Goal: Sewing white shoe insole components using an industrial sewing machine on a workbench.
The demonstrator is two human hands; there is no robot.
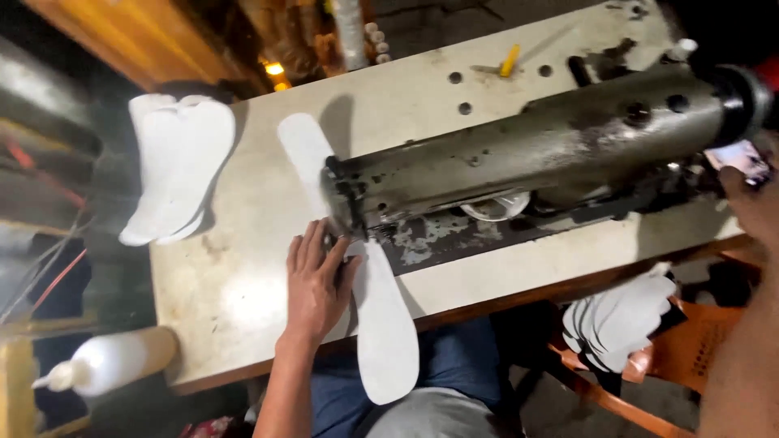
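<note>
— Insole piece (381, 324), white and long, lies flat on the sewing table (235, 276), its near end hanging past the table's front edge over the person's lap. Where does its far end go?

— Under the head of the sewing machine (519, 154), at the needle end. A second white insole piece (302, 150) shows on the far side of the head, in line with the first.

— And the left hand (315, 284)?

— It lies open and flat, palm down, fingers spread and pointing at the needle end, pressing on the left edge of the near piece. It grasps nothing.

— The right hand (751, 203)?

— At the right edge of the view, by the machine's wheel end, mostly cut off; whether it grips anything cannot be told.

— What else is around?

— A stack of white insoles (174, 166) sits at the table's far left corner, overhanging the edge. Another stack (621, 320) rests on an orange plastic chair (690, 349) to the right, below the table. A white squeeze bottle (109, 365) lies low on the left
</note>
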